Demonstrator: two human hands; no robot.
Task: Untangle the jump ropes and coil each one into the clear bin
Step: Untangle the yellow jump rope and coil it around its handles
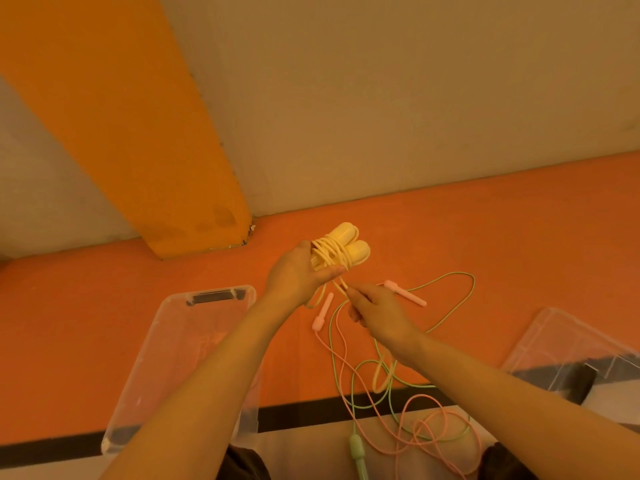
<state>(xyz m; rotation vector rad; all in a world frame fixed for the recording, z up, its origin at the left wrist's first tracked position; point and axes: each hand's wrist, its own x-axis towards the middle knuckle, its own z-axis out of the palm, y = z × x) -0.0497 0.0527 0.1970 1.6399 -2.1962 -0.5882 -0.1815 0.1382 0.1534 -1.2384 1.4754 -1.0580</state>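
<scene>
Yellow rope: at frame centre, wound in several turns round its two handles, which lie side by side with their rounded ends pointing up and right; a loose tail hangs down toward the lower centre.
Left hand: grips the bundle from its left side, thumb laid across the lower turns, fingers curled behind.
Right hand: just below and right of the bundle, fingertips pinched together on the yellow tail where it leaves the coil.
Key relation: the bundle lies up and left of the right fingers, its long axis slanting up-right; the tail runs between the two hands, so the right hand looks best placed to carry the next turn round.
Pink rope: loose on the floor, one handle below the left hand, the other right of the right hand.
Green rope: crossed over the pink rope in loops at lower centre, a handle at the bottom edge.
Clear bin: lower left, beneath the left forearm; judged the destination.
Second clear container: lower right edge.
Progress: nothing seen coiled in the bin yet.
</scene>
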